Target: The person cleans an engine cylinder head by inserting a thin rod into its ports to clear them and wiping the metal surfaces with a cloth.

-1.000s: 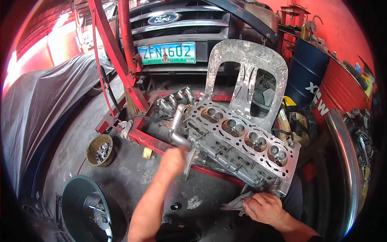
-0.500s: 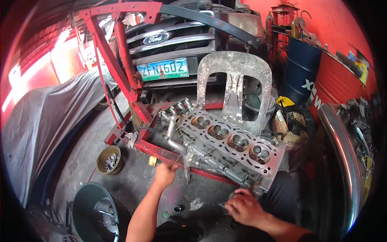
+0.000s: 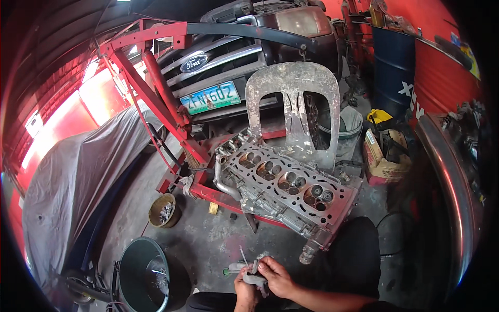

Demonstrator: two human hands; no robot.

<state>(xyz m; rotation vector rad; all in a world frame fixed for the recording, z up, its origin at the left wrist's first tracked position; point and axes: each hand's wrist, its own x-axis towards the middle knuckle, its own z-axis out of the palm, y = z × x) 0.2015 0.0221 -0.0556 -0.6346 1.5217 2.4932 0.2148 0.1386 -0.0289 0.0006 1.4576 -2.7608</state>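
Observation:
My left hand [image 3: 245, 292] and my right hand [image 3: 279, 279] meet low in front of me, near my lap. Both are closed on a small grey, crumpled piece [image 3: 253, 280] that looks like a rag. A thin pale rod [image 3: 243, 255] sticks up by my left fingers; its lower end is hidden. Beyond my hands, a metal cylinder head [image 3: 291, 182] lies tilted on a worn plastic chair [image 3: 293, 75], its valves and combustion chambers facing up. A bent metal pipe [image 3: 224, 182] runs along its left end.
A red engine hoist [image 3: 150, 104] stands between me and a parked vehicle [image 3: 208, 67]. On the floor at left are a dark bucket [image 3: 127, 275] and a small tub [image 3: 156, 214] holding metal parts. A blue drum [image 3: 392, 73] and a cardboard box [image 3: 382, 161] are at right.
My left hand has moved down and right from beside the cylinder head to join my right hand. My right hand has shifted left, away from the head's near end. The view has tilted.

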